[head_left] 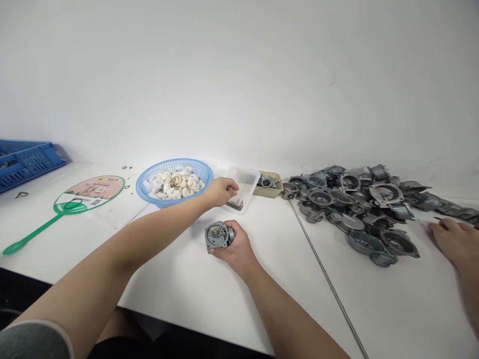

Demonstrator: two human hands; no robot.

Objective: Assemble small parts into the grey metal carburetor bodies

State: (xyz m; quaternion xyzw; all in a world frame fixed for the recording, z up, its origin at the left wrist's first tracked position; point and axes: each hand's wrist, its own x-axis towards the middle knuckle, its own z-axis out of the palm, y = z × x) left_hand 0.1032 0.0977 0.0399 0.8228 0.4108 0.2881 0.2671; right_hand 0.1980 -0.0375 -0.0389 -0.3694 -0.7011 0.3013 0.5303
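My right hand [235, 249] is closed around a small grey metal carburetor body [218, 235], held just above the white table [187, 279] with its brass fittings facing up. My left hand [221, 191] reaches forward with curled fingers over a clear plastic tray [245, 183] that holds small dark metal pins [235, 203]. Whether the fingers pinch anything is hidden. A blue round basket [174, 180] of white plastic floats sits just left of that hand.
A heap of grey cast metal covers [355, 209] lies at the right. Another person's hand [454, 242] rests on the table beside it. A small tan box [268, 183], a green-handled fan [71, 202] and a blue crate [26, 159] stand along the back and left.
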